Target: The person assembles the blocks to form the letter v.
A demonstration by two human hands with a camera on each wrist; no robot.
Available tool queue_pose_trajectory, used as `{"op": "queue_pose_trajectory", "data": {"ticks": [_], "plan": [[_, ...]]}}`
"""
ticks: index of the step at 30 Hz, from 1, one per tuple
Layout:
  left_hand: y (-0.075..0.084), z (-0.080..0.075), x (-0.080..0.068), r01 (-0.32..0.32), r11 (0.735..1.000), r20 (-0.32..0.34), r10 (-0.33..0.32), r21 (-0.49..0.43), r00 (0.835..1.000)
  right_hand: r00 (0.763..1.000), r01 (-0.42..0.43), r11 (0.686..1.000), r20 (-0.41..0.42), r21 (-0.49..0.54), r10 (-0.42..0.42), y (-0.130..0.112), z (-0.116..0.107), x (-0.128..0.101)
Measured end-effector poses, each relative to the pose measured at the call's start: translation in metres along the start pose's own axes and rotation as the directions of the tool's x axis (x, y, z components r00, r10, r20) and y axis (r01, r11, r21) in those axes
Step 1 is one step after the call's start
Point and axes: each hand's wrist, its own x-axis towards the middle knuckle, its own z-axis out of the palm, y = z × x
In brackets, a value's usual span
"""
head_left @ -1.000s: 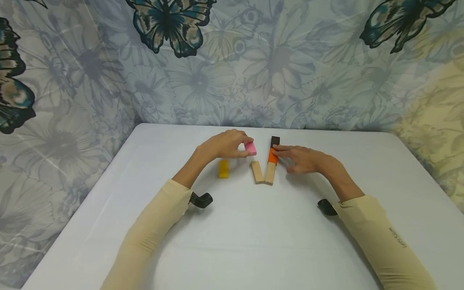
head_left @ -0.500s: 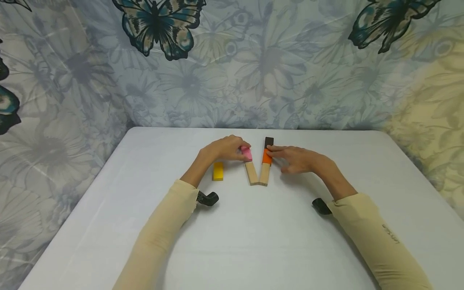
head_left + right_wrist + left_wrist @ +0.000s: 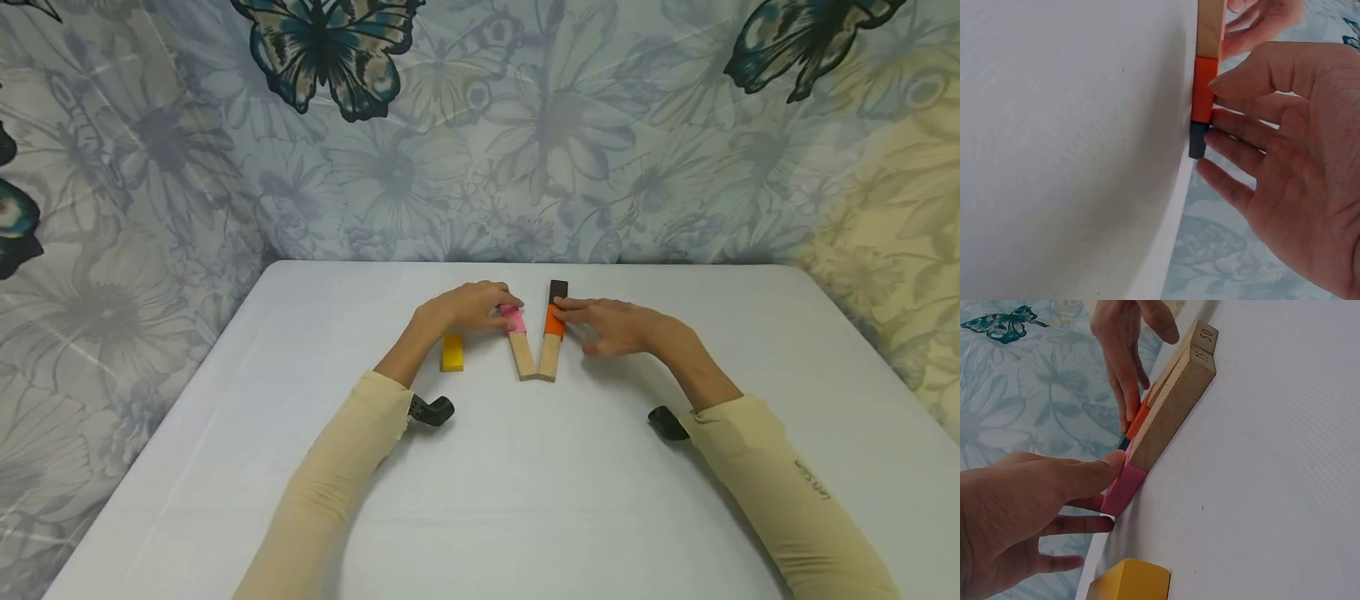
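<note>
Two plain wooden blocks lie on the white table with their near ends together, spread apart as a V. The left wooden block (image 3: pixel 523 357) has a pink block (image 3: pixel 1125 490) set against its far end. My left hand (image 3: pixel 468 307) pinches that pink block between thumb and fingers. Beyond the right wooden block (image 3: pixel 549 360) come an orange block (image 3: pixel 1205 90) and then a black block (image 3: pixel 558 289), in line. With nearly straight fingers, my right hand (image 3: pixel 618 327) touches the orange and black blocks. Dark printed marks show on the wooden blocks' ends in the left wrist view.
A yellow block (image 3: pixel 452 353) lies alone, left of the V and close to my left wrist. Behind the far edge of the white table (image 3: pixel 525 500) hangs a cloth (image 3: pixel 555 133) printed with flowers and butterflies. A black device (image 3: pixel 432 411) sticks out at the left sleeve.
My left hand has brought the pink block down and toward me, against the left wooden block's far end. My right hand stays at the orange block. The head view has shifted slightly.
</note>
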Motion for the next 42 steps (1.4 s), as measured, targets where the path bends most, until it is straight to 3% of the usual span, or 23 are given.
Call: {"op": "queue_pose_trajectory", "data": {"ticks": [11, 22, 26, 32, 42], "plan": [[0.004, -0.006, -0.003, 0.025, 1.000, 0.021, -0.025, 0.015, 0.999, 1.000, -0.005, 1.000, -0.016, 0.011, 0.005, -0.002, -0.001, -0.001], [-0.001, -0.002, -0.001, 0.007, 1.000, -0.032, -0.007, 0.011, 0.999, 1.000, -0.011, 1.000, -0.018, 0.028, 0.011, -0.003, 0.000, -0.002], [-0.002, -0.002, -0.003, 0.006, 0.999, -0.017, -0.006, -0.032, 1.000, 1.000, -0.007, 1.000, -0.019, 0.018, 0.007, -0.003, 0.001, -0.001], [-0.003, 0.003, 0.002, -0.057, 0.994, -0.019, 0.055, -0.093, 0.998, 1.000, -0.021, 1.000, -0.009, 0.015, 0.021, -0.003, 0.001, -0.001], [-0.002, 0.003, 0.002, -0.032, 0.994, -0.020, 0.030, -0.101, 0.999, 1.000, -0.015, 1.000, -0.015, 0.004, 0.015, -0.002, 0.002, 0.000]]}}
